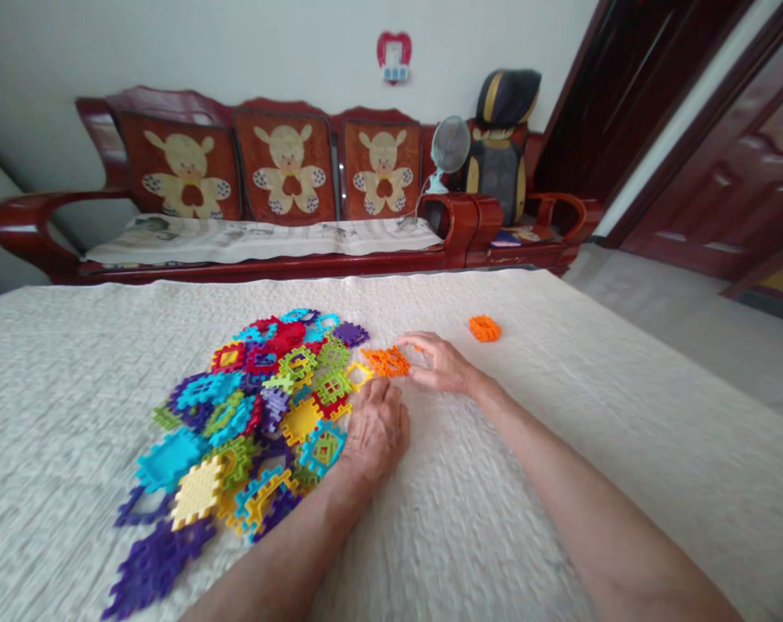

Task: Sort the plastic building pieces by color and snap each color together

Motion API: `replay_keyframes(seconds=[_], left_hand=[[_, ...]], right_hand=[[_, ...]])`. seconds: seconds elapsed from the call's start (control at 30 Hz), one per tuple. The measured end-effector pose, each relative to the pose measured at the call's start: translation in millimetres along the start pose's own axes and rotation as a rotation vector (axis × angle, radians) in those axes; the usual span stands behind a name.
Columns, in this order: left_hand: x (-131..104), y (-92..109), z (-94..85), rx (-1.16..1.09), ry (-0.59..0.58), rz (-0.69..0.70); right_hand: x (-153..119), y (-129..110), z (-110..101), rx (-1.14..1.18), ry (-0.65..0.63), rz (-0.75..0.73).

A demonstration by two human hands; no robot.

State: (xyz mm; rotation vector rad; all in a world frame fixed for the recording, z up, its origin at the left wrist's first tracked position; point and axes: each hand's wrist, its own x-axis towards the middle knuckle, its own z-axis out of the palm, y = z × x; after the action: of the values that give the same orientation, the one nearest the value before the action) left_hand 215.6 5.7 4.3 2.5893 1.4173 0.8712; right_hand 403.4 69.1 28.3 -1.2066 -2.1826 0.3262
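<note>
Colourful notched plastic pieces lie in a heap on the white cloth, among them a cream piece (198, 492), a flat blue piece (171, 460) and a purple piece (155, 566). My left hand (377, 423) rests at the heap's right edge, its fingers curled downward, and what is under them is hidden. Just beyond its knuckles is a yellow frame piece (359, 374). My right hand (438, 363) has its thumb and fingers around the right end of some orange pieces (386, 361). A small orange stack (485, 328) sits apart, farther right.
The table's white cloth (625, 484) reaches toward a red wooden sofa (460, 226) with bear cushions (286, 168). A small fan (450, 147) stands at the sofa's right end. Dark red doors (722, 190) are at the right.
</note>
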Motion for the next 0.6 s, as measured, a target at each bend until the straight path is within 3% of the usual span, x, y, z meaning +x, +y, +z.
replay_keyframes(seconds=[0.07, 0.2, 0.43, 0.53, 0.6], left_hand=[[0.8, -0.3, -0.3, 0.014, -0.02, -0.018], [1.8, -0.2, -1.7, 0.034, -0.049, -0.039], [2.0, 2.9, -6.5, 0.059, -0.037, -0.057], [1.4, 2.0, -4.4, 0.035, -0.021, -0.054], [0.6, 0.7, -1.3, 0.019, 0.017, -0.063]], right_hand=[[2.0, -10.7, 11.5, -0.044, -0.062, -0.056], [0.9, -11.8, 19.0, -0.091, -0.03, -0.057], [0.9, 2.6, -10.4, -0.004, 0.069, 0.131], [0.0, 4.2, -24.4, 0.027, -0.013, 0.23], [-1.5, 4.5, -31.0, 0.05, -0.145, 0.271]])
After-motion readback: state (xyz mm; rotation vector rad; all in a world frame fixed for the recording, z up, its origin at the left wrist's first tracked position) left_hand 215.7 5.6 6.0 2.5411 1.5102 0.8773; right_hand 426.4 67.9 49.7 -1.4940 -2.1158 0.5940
